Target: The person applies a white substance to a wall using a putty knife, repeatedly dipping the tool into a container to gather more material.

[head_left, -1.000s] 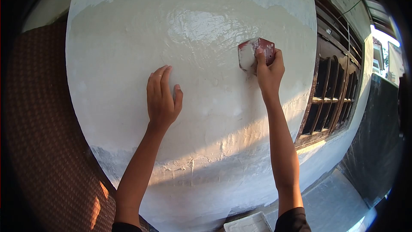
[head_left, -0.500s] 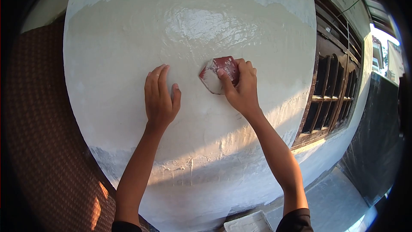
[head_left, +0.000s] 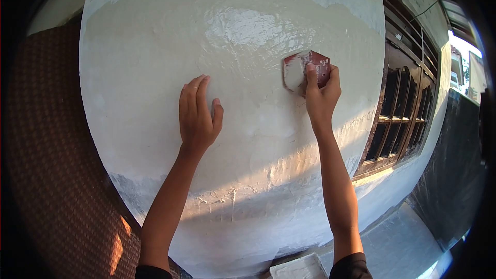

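Observation:
My right hand (head_left: 323, 95) grips a dark red putty scraper (head_left: 321, 66), its thumb on the near face. Pale filler coats the scraper's left part, and the tool lies against the wall (head_left: 248, 108). Wet, shiny filler (head_left: 248, 26) covers a broad patch of the wall above and left of the scraper. My left hand (head_left: 198, 113) rests on the wall to the left, fingers stretched upward and thumb apart, with nothing in it.
A brown wooden window (head_left: 400, 98) with dark panes is on the right. A woven brown panel (head_left: 51, 139) runs down the left. Below, a pale tray (head_left: 298, 267) stands by the wall's foot. Sunlight crosses rough drips (head_left: 227, 196) lower on the wall.
My right hand has moved the scraper up and to the right across the wall, and the scraper has turned. My left hand remains at about the same spot.

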### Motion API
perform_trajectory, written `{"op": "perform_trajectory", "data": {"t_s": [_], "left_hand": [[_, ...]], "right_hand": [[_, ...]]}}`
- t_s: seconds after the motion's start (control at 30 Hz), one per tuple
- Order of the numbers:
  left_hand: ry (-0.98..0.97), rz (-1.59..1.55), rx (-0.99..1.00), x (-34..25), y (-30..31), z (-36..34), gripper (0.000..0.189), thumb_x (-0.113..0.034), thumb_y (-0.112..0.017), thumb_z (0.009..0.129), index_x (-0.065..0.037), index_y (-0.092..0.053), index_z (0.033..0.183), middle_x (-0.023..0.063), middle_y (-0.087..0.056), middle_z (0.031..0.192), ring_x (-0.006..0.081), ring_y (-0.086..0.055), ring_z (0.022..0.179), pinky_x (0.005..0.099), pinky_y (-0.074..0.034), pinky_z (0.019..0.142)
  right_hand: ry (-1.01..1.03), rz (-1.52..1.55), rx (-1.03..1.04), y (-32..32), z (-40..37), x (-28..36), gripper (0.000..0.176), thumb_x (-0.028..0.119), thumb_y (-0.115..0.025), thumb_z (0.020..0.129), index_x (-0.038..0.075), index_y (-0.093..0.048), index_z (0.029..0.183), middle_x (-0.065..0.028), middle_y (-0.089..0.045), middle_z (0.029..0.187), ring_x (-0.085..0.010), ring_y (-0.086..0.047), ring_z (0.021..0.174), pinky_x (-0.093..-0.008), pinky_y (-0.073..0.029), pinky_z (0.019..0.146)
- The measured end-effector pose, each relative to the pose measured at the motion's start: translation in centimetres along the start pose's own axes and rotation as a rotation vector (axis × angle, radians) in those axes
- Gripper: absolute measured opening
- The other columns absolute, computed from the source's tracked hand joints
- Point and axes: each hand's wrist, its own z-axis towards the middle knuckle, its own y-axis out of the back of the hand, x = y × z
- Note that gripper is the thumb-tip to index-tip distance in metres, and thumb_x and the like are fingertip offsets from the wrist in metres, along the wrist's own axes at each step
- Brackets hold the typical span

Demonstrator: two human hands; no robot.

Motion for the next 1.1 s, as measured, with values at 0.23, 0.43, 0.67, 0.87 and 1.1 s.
{"op": "perform_trajectory", "data": {"t_s": [0.23,0.43,0.67,0.87,1.1], "left_hand": [[-0.009,0.002,-0.018,0.0,0.0,-0.1,0.055,-0.008,-0.058,0.090,0.000,-0.043,0.142,0.0181,-0.049,0.138,0.0357,-0.048,0.128,0.0491,-0.038,0.109],[-0.018,0.011,-0.004,0.1,0.0,0.0,0.054,-0.008,-0.058,0.090,0.000,-0.043,0.141,0.0182,-0.049,0.138,0.0361,-0.048,0.129,0.0489,-0.039,0.108],[-0.009,0.010,-0.011,0.0,0.1,0.1,0.053,-0.008,-0.058,0.091,0.000,-0.043,0.141,0.0187,-0.049,0.138,0.0362,-0.048,0.128,0.0488,-0.039,0.109],[-0.016,0.005,-0.007,0.0,0.0,-0.1,0.053,-0.008,-0.057,0.091,0.000,-0.043,0.141,0.0188,-0.048,0.138,0.0363,-0.047,0.129,0.0492,-0.038,0.109],[-0.009,0.002,0.000,0.0,0.1,0.0,0.054,-0.008,-0.057,0.091,0.000,-0.042,0.142,0.0187,-0.048,0.139,0.0369,-0.047,0.130,0.0502,-0.037,0.111]], "right_hand": [[-0.041,-0.135,0.038,1.3,-0.3,-1.7,0.031,0.022,-0.071,0.092,-0.002,-0.060,0.107,-0.0114,-0.065,0.086,-0.0190,-0.060,0.070,-0.0339,-0.048,0.064],[0.280,-0.399,0.275,0.4,-3.9,0.0,0.034,0.026,-0.073,0.089,-0.001,-0.060,0.104,-0.0162,-0.059,0.085,-0.0315,-0.054,0.078,-0.0431,-0.041,0.080],[0.024,-0.056,0.137,0.8,-2.7,-0.7,0.029,0.023,-0.072,0.093,-0.001,-0.059,0.103,-0.0110,-0.067,0.088,-0.0142,-0.060,0.073,-0.0284,-0.048,0.066],[-0.175,-0.003,-0.098,2.3,0.0,-0.7,0.023,0.020,-0.065,0.097,-0.001,-0.057,0.104,-0.0065,-0.064,0.077,-0.0112,-0.058,0.063,-0.0281,-0.048,0.058],[0.295,-0.318,0.112,1.2,-1.9,-3.4,0.031,0.021,-0.074,0.089,0.000,-0.060,0.106,-0.0135,-0.066,0.086,-0.0197,-0.061,0.068,-0.0338,-0.049,0.065]]}}
